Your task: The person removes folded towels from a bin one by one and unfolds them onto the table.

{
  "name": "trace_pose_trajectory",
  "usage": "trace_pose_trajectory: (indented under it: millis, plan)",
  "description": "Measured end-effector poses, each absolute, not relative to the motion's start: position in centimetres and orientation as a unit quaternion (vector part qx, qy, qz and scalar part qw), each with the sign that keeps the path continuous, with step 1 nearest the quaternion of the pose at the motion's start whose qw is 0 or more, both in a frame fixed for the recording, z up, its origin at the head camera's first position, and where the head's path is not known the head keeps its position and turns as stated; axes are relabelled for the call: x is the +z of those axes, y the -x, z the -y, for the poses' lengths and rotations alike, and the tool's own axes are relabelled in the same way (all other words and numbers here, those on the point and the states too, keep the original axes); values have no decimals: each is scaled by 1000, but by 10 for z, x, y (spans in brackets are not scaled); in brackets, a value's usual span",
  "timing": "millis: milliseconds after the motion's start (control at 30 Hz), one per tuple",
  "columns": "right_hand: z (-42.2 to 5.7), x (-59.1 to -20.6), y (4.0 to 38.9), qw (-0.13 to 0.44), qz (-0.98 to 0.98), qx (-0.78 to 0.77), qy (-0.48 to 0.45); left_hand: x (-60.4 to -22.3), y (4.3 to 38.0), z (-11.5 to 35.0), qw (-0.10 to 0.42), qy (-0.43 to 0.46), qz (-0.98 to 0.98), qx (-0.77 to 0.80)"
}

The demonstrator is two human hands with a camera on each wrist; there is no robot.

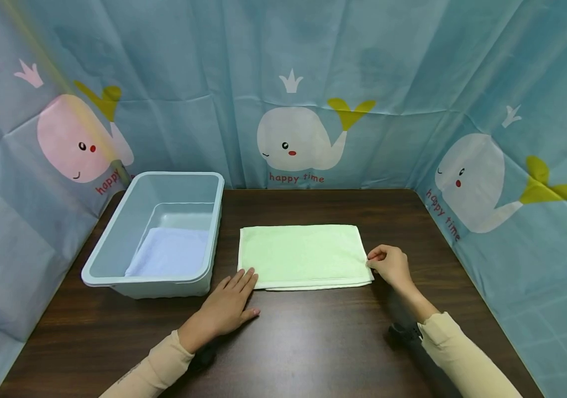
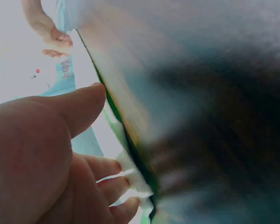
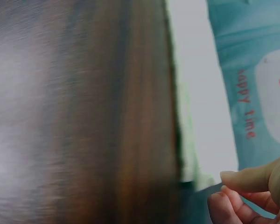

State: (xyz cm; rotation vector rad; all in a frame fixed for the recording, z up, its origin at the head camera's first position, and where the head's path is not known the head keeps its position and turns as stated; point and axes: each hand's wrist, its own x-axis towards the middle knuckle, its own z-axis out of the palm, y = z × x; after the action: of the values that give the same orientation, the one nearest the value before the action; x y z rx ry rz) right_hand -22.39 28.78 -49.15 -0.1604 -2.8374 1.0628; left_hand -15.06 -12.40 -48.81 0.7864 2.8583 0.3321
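Observation:
A light green towel (image 1: 303,254), folded into a flat rectangle with its layers showing along the near edge, lies on the dark wooden table. My left hand (image 1: 229,304) is spread with straight fingers, its fingertips resting on the towel's near left corner. In the left wrist view the thumb (image 2: 84,107) stands apart from the other fingers. At the opposite end, my right hand (image 1: 390,265) pinches the towel's right edge close to the near corner. The right wrist view shows the thumb (image 3: 252,179) against that corner, with the other fingers curled beneath.
Left of the towel stands a pale blue plastic basin (image 1: 151,281), with a folded light blue cloth (image 1: 169,251) on its bottom. A blue curtain (image 1: 393,55) printed with whales hangs around the back and sides of the table (image 1: 308,342).

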Motion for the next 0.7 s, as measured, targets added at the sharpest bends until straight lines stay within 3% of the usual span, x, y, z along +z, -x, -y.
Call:
trace_pose_trajectory:
  millis: [400, 700]
  plan:
    - [-246, -456, 248, 104, 911, 392, -70, -479, 132, 124, 72, -289, -947, 117]
    - [-175, -449, 263, 54, 885, 432, -164, -473, 114, 119, 103, -320, -935, 114]
